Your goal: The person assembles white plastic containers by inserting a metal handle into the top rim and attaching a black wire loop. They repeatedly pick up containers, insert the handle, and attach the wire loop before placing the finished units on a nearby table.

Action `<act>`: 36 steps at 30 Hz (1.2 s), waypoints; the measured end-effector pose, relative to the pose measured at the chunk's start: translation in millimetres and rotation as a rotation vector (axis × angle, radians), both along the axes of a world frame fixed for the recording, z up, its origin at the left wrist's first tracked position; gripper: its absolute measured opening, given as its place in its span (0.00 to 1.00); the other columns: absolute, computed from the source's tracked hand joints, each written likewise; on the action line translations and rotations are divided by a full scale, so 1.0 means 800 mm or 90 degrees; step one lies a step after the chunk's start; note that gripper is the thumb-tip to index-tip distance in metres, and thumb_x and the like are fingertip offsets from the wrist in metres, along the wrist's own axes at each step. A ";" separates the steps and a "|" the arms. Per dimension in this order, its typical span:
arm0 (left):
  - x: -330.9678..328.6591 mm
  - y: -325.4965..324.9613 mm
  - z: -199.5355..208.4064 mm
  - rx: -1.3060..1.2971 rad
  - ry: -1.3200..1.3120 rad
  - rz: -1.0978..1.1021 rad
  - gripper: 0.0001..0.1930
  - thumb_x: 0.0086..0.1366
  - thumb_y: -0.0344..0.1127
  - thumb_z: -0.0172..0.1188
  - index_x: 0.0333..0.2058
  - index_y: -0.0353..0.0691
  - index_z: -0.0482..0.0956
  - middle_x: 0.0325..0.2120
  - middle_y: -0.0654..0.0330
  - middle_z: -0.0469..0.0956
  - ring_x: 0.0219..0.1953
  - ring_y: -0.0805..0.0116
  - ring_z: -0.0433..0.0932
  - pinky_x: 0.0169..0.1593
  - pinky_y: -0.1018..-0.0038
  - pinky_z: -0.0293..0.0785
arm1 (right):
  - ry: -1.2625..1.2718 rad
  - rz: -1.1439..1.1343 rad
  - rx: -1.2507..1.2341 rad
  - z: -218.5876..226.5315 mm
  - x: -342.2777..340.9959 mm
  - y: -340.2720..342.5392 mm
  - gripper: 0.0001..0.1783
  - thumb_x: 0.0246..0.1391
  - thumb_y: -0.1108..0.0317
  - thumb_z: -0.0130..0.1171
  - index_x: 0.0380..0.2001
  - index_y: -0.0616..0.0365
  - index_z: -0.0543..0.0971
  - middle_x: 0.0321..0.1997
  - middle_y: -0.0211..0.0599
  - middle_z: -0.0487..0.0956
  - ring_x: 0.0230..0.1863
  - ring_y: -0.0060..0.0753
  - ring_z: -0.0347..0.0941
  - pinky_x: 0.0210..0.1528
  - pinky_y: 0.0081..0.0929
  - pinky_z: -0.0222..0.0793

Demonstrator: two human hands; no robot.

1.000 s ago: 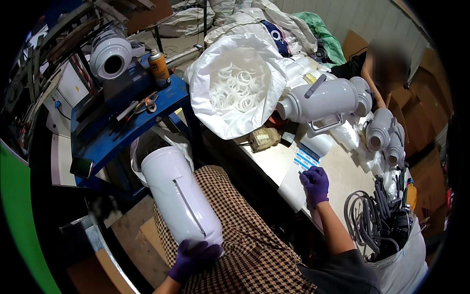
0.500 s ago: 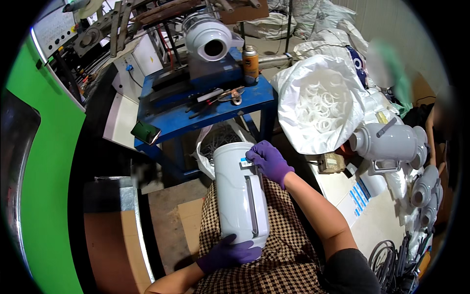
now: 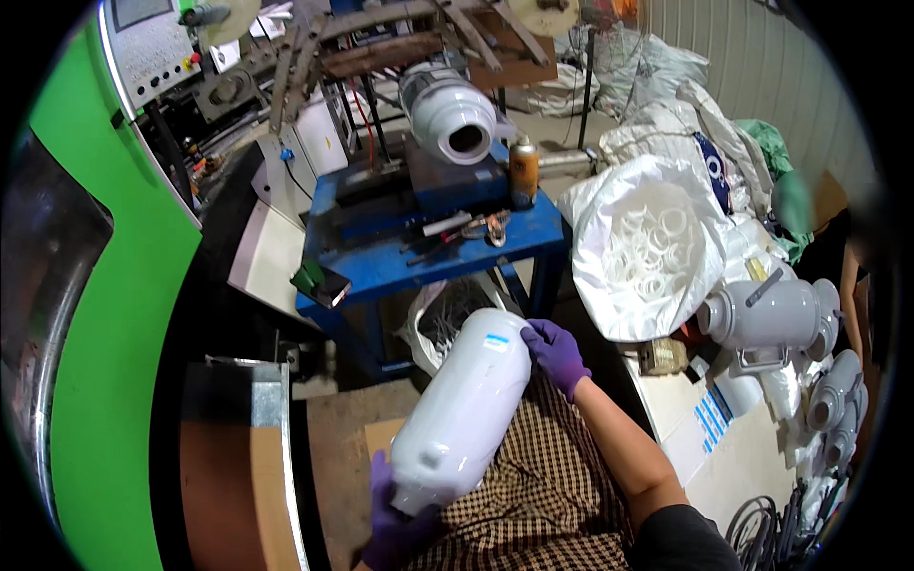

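Note:
A glossy pale grey plastic jug body (image 3: 466,404) lies aslant above my lap, one end up and right, the narrower end down and left. Near its upper end sits a small blue and white sticker (image 3: 496,343). My right hand (image 3: 557,358), in a purple glove, grips the rim of that upper end. At the lower end my left hand (image 3: 398,528), also gloved in purple, supports the body from below with its thumb up along the side. The jug's handle is hidden now. Below it a checked brown cloth (image 3: 547,476) covers my lap.
Ahead stands a blue metal bench (image 3: 428,271) with pliers, a spray can (image 3: 523,173) and another grey jug body (image 3: 452,119). At right are a white sack (image 3: 595,276) of white rings and several grey jugs (image 3: 766,312). A green machine panel (image 3: 114,381) flanks the left.
The jug body has turned, taking its handle out of sight, and its lower end has swung left. My left hand has moved down and left with it. The whole view has shifted.

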State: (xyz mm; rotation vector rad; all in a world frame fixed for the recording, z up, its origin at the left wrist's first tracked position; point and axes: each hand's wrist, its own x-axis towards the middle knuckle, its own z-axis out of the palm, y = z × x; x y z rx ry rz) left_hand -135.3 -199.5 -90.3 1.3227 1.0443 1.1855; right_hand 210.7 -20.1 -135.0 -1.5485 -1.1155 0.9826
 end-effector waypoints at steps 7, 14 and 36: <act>0.003 0.014 0.000 -0.017 -0.331 0.193 0.35 0.72 0.48 0.48 0.73 0.43 0.51 0.68 0.53 0.61 0.67 0.51 0.67 0.64 0.57 0.71 | -0.624 -0.066 0.346 0.240 -0.021 0.143 0.39 0.57 0.51 0.64 0.72 0.33 0.65 0.45 0.45 0.80 0.46 0.51 0.81 0.48 0.46 0.75; -0.030 0.062 0.019 0.036 -0.434 0.212 0.36 0.69 0.43 0.54 0.73 0.59 0.53 0.68 0.54 0.63 0.62 0.47 0.72 0.42 0.52 0.83 | -0.664 -0.110 0.617 0.238 -0.009 0.168 0.21 0.45 0.50 0.72 0.40 0.45 0.79 0.37 0.40 0.75 0.40 0.51 0.74 0.42 0.46 0.67; 0.310 0.483 0.342 0.619 1.182 -0.007 0.31 0.56 0.42 0.68 0.61 0.65 0.77 0.75 0.65 0.54 0.74 0.29 0.48 0.63 0.24 0.56 | 0.042 0.493 0.412 0.202 0.028 -0.083 0.27 0.49 0.57 0.76 0.51 0.57 0.84 0.50 0.36 0.81 0.52 0.32 0.76 0.57 0.30 0.69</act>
